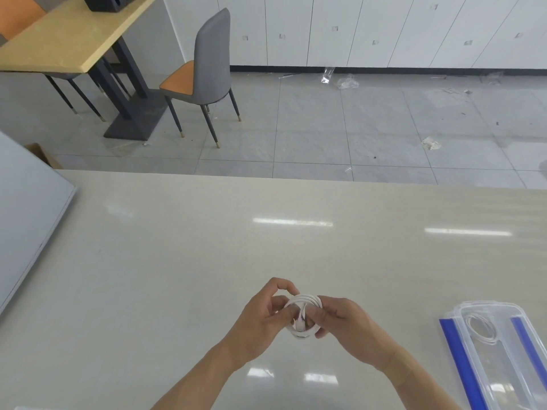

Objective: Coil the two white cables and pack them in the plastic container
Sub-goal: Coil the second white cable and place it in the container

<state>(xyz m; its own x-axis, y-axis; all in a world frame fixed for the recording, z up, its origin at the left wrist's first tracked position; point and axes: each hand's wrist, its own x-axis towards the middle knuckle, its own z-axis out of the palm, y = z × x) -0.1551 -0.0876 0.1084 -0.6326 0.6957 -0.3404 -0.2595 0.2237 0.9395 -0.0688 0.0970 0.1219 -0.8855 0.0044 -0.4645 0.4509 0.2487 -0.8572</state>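
Note:
Both my hands hold a white cable (305, 301) wound into a small round coil just above the table, near its front middle. My left hand (263, 318) grips the coil's left side with thumb and fingers. My right hand (344, 324) pinches its right side, and one cable end hangs through the coil's centre. A clear plastic container (491, 309) with blue clips stands at the right edge of the table. Inside it lies a second white cable (481, 329), coiled into a loose ring.
The pale table (207, 261) stretches wide around my hands. A white board (26, 217) leans over its left edge. Beyond the table are a tiled floor with scraps of plastic, a grey and orange chair (207, 75) and a wooden table (68, 39).

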